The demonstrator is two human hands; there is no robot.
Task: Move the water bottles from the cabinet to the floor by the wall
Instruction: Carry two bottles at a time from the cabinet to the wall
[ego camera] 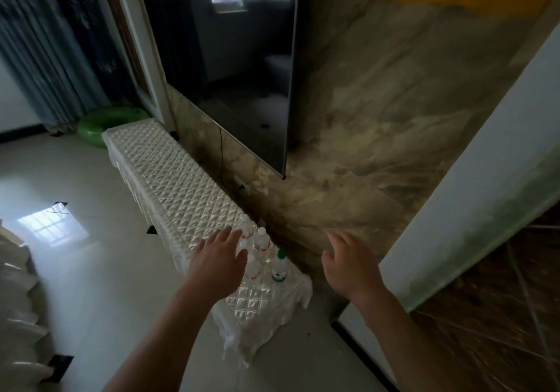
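Several clear water bottles stand upright at the near end of a long low cabinet [169,167] covered in a white quilted cloth. One bottle has a green cap [279,266]; others have white caps and red labels [262,240]. My left hand [219,259] hovers open over the left side of the group, partly hiding some bottles. My right hand [348,263] is open to the right of the cabinet, in front of the marble wall, touching nothing.
A large dark TV [230,67] hangs on the marble wall [378,137] above the cabinet. A green ring [103,125] lies on the floor past the cabinet's far end. Glossy light floor tiles [91,255] spread left. A white wall corner [472,216] juts out at right.
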